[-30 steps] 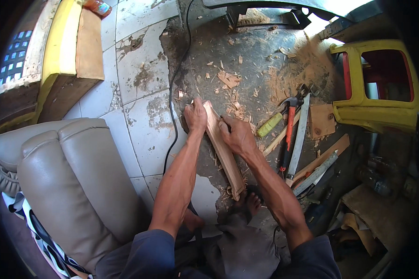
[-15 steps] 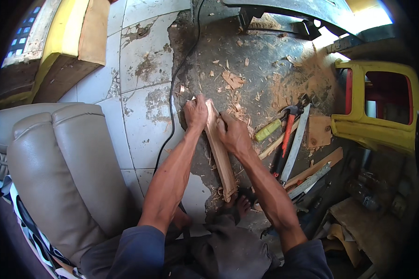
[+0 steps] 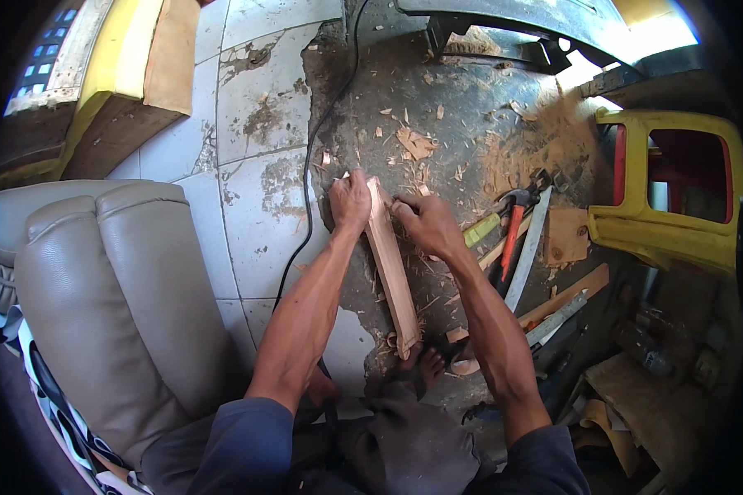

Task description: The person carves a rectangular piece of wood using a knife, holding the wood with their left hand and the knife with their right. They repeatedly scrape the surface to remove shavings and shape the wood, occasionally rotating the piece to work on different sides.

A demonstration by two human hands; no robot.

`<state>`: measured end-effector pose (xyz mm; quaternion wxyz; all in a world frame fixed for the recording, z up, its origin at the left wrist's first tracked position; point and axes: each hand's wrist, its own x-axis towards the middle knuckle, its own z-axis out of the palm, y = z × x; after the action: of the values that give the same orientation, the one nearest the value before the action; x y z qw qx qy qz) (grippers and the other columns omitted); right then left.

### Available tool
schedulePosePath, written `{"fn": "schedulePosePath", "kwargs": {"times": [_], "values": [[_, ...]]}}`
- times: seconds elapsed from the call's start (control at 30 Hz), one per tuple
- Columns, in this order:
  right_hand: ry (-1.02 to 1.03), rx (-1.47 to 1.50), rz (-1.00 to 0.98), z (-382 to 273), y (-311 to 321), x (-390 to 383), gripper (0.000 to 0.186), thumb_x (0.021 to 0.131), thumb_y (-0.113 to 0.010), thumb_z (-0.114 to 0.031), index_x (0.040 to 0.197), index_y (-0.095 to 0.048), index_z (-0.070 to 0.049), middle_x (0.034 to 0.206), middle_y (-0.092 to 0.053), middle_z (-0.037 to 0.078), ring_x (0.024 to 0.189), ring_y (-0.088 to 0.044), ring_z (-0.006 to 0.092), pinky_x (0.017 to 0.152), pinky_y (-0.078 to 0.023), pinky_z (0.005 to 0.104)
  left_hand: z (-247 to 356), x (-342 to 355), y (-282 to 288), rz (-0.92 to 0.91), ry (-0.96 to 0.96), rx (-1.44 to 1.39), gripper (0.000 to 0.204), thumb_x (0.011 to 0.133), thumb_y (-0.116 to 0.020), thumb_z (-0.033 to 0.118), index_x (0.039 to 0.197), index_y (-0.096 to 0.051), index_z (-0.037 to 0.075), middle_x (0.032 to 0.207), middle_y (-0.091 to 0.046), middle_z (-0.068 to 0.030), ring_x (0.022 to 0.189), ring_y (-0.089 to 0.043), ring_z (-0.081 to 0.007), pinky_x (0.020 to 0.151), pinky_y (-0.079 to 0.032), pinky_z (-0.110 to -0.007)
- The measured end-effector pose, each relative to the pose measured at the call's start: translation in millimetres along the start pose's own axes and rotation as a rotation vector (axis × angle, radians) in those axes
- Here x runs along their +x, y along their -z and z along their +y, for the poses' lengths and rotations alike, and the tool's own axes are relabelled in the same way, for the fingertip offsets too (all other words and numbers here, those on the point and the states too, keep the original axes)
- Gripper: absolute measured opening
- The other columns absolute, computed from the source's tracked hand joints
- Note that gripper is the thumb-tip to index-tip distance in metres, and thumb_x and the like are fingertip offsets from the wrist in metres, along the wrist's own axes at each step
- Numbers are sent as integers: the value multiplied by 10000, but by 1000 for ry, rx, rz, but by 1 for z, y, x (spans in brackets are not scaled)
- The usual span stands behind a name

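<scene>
In the head view, the work looks partway along to me: the piece of wood (image 3: 395,289) is already a straight, slim bar, its far end pale as if freshly cut, and shavings (image 3: 417,143) lie over the floor (image 3: 462,99). How much is left I can't tell from here. The bar slants between the person's forearms, its near end just beside a bare foot (image 3: 428,365). The left hand (image 3: 351,202) is closed at the far end, seemingly gripping the wood; the right hand (image 3: 428,227) is curled just to the right of it, and I can't make out whether it holds a tool.

The bar is smooth-faced and light brown, with crisp long edges. The shavings are thin, some flat, some curled; the sawdust (image 3: 557,128) is powdery and orange-brown. To the right lie a hammer with an orange handle (image 3: 513,231) and a long, flat grey strip (image 3: 529,247).
</scene>
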<state>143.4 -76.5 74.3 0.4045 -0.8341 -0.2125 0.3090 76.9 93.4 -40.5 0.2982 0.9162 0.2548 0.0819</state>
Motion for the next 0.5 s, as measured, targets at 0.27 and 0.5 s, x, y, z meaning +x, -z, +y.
{"fn": "schedulePosePath", "kwargs": {"times": [0.27, 0.5], "values": [[-347, 307, -173, 7, 5, -4, 455, 942, -602, -334, 1262, -675, -20, 1015, -733, 253, 904, -736, 305, 855, -545, 386, 11, -1, 1, 159, -94, 39, 164, 945, -472, 74, 927, -625, 18, 846, -699, -265, 773, -689, -450, 692, -536, -530], [-115, -51, 71, -9, -14, -27, 439, 947, -578, -321, 1261, -678, -32, 1108, -699, 269, 1047, -696, 408, 936, -536, 424, 21, 0, 13, 103, 152, -236, 210, 944, -487, 104, 922, -679, 20, 806, -697, -252, 799, -691, -454, 738, -534, -534]]}}
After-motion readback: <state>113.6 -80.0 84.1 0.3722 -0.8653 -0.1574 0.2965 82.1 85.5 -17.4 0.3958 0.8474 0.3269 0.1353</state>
